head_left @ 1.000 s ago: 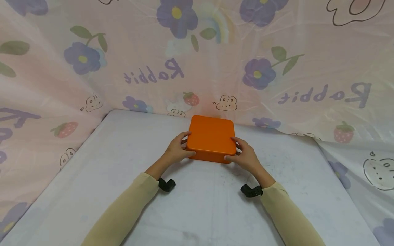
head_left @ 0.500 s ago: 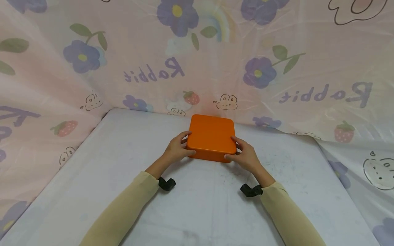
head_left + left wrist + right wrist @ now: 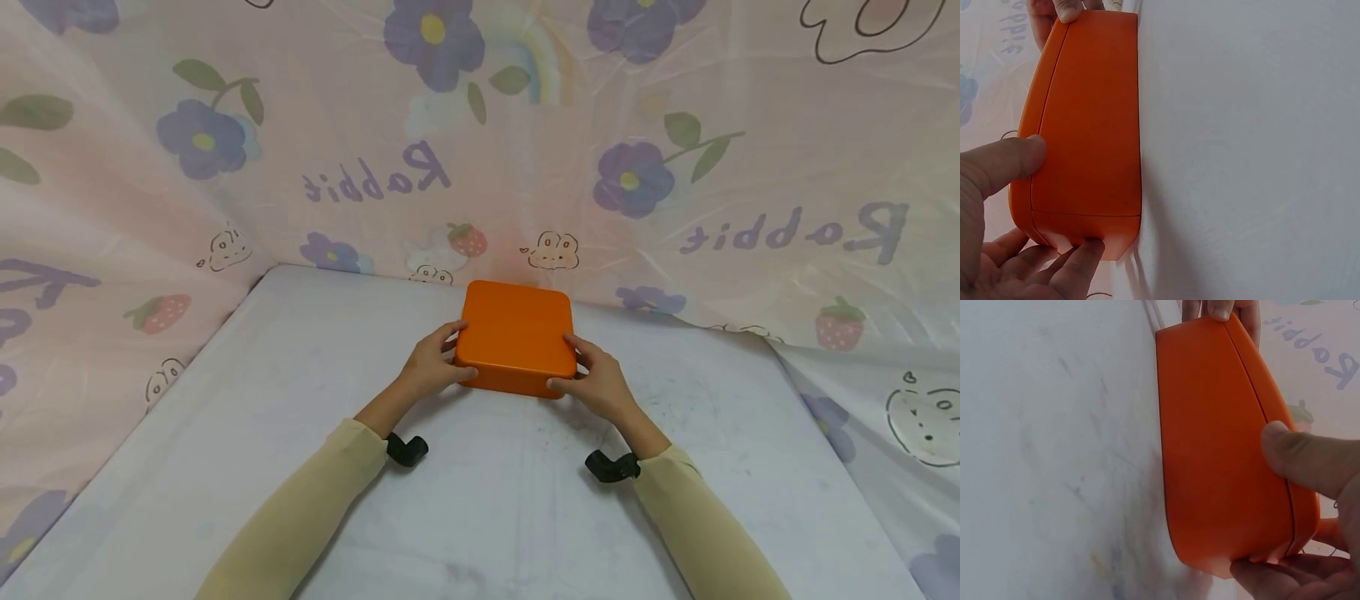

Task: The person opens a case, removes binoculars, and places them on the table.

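An orange square box (image 3: 516, 329) with rounded corners and a fitted lid stands at the back of the white table. My left hand (image 3: 431, 364) grips its left side, thumb on the front face and fingers along the side. On the opposite side my right hand (image 3: 602, 381) holds it the same way. In the left wrist view the left thumb (image 3: 1016, 164) lies across the lid seam of the box (image 3: 1088, 119). The right wrist view shows the right thumb (image 3: 1300, 453) at the seam too, with fingertips at the box's (image 3: 1222, 444) lower corner.
The white tabletop (image 3: 480, 517) stretches in front of the box, with faint smudges on its surface. A pink printed curtain (image 3: 525, 150) hangs right behind the box and along both sides. Black wrist-camera mounts (image 3: 407, 451) stick out inward from both wrists.
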Demonstrator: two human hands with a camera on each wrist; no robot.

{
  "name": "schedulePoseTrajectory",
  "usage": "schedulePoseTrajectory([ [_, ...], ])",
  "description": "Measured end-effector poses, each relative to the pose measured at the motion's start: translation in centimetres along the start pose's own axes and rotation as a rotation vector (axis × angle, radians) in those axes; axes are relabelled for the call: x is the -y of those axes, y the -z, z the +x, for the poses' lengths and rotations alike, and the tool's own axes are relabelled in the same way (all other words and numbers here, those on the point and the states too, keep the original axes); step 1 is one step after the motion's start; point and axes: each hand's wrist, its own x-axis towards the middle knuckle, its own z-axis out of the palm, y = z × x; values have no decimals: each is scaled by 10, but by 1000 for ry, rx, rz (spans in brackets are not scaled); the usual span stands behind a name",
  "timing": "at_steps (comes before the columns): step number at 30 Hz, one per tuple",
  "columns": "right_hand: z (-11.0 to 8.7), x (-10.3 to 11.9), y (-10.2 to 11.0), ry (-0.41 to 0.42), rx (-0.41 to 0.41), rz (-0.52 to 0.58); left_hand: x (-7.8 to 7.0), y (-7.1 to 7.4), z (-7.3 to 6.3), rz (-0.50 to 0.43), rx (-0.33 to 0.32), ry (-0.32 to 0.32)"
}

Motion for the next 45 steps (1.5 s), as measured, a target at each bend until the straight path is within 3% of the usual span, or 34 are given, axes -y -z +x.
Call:
schedulePoseTrajectory([
  [45, 1, -2, -2, 7, 6, 44, 1, 2, -2, -25, 16, -2],
])
